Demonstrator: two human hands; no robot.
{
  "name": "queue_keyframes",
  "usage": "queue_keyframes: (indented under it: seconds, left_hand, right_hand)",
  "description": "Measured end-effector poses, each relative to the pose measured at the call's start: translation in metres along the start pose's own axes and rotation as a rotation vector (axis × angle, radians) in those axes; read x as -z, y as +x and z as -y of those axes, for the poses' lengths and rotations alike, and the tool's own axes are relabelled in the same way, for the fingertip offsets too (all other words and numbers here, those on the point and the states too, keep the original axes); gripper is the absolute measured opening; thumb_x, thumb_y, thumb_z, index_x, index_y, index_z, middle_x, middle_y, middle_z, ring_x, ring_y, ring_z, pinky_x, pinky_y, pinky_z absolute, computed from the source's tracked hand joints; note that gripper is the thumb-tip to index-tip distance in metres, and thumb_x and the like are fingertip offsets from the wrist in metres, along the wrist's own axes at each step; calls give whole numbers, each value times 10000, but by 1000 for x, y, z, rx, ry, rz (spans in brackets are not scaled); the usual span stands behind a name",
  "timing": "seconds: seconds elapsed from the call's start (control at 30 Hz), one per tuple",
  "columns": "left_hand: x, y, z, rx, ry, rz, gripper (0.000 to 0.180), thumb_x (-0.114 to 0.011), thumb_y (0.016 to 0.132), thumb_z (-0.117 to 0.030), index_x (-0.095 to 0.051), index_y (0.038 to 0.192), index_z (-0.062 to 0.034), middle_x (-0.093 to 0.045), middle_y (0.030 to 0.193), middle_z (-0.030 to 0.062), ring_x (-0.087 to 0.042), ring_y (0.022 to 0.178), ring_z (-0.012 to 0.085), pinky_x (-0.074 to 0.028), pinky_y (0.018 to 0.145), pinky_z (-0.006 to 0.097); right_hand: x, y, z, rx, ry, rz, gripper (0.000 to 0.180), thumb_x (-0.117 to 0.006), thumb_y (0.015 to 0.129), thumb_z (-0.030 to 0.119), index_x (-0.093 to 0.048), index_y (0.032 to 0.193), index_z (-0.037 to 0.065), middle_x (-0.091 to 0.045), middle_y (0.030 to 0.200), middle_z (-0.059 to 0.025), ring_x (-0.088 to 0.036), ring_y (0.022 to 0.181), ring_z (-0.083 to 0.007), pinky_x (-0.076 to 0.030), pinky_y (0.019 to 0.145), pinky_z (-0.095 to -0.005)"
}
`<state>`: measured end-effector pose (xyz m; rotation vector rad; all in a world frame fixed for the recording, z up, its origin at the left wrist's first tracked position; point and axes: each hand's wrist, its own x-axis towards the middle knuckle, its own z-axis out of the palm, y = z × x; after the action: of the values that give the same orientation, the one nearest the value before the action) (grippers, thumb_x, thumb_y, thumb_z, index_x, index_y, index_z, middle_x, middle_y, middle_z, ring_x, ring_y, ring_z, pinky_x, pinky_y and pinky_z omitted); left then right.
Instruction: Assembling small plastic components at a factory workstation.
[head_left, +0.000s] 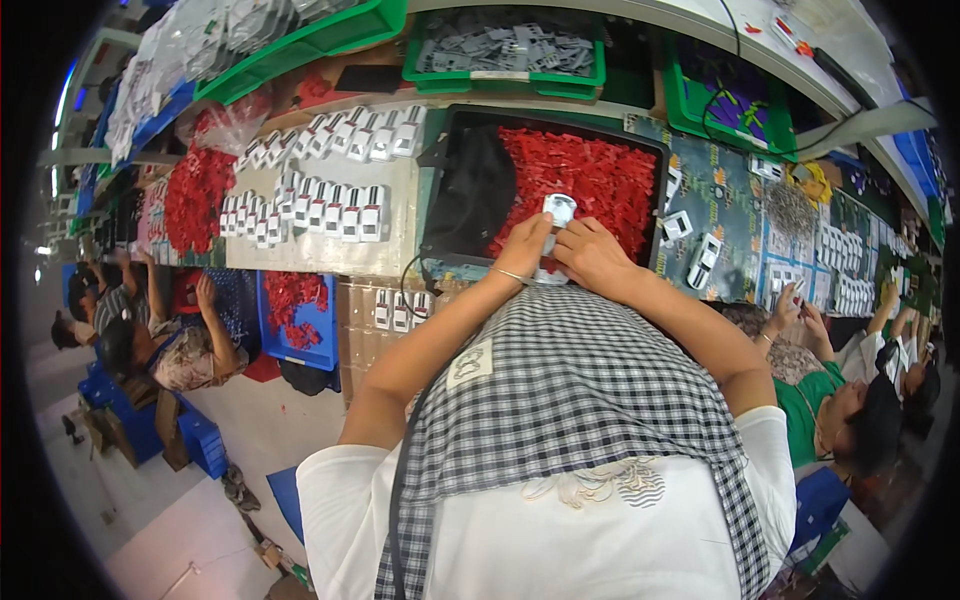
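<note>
Close to my body, over the near edge of a black tray, my left hand and my right hand are closed around a white toy car. My left fingers grip its left side and my right fingers press on its right side. The fingers cover most of the car's middle. Small red plastic parts are heaped in the tray just beyond both hands. To the right of the tray lie another white toy car and a white car piece.
Rows of white toy cars stand on a pale board at left. A green bin of grey parts sits behind the tray; another green bin is at back right. A blue crate holds red parts. Other people work on both sides.
</note>
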<state>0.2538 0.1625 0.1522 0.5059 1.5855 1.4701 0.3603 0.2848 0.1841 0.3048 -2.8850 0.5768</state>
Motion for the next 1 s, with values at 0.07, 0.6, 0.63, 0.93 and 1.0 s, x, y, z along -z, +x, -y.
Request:
queue_keyframes:
  seconds: [0.07, 0.6, 0.63, 0.93, 1.0]
  left_hand:
    - [0, -3, -4, 52, -74, 20, 351, -398, 963, -300, -585, 963, -2, -578, 829, 21, -495, 731, 84, -420, 650, 252]
    - [-3, -4, -17, 112, 20, 35, 316, -388, 967, -294, -562, 962, -29, -553, 843, 15, -526, 737, 60, -486, 606, 216]
    - [-3, -3, -13, 112, 21, 39, 316, -388, 967, -294, -562, 962, -29, -553, 843, 15, -526, 737, 60, -486, 606, 216]
    - [0, 7, 4, 39, -158, 92, 243, -480, 920, -156, -576, 1078, 2, -606, 950, 40, -548, 849, 90, -448, 733, 236]
    - [0, 6, 3, 34, -108, 90, 228, -502, 914, -163, -571, 1043, 12, -592, 889, 9, -539, 772, 55, -443, 662, 198]
  right_hand:
    - [-1, -2, 3, -83, 40, -106, 134, -667, 678, 152, -594, 764, 80, -528, 807, -43, -501, 827, -219, -384, 716, -347]
    - [-9, -1, 8, -460, 49, -445, 163, -700, 651, 83, -629, 798, 82, -524, 907, -36, -497, 864, -212, -360, 780, -361]
    - [-9, -1, 7, -453, 81, -428, 166, -691, 658, 71, -631, 813, 77, -525, 916, -40, -497, 865, -215, -361, 780, -363]
    - [-10, 0, 6, -357, 29, -485, 177, -673, 646, 61, -618, 814, 67, -535, 937, -51, -494, 871, -247, -362, 783, -390]
    - [-9, -1, 5, -390, 41, -503, 213, -683, 644, 76, -614, 845, 72, -533, 949, -56, -494, 884, -250, -362, 784, -388]
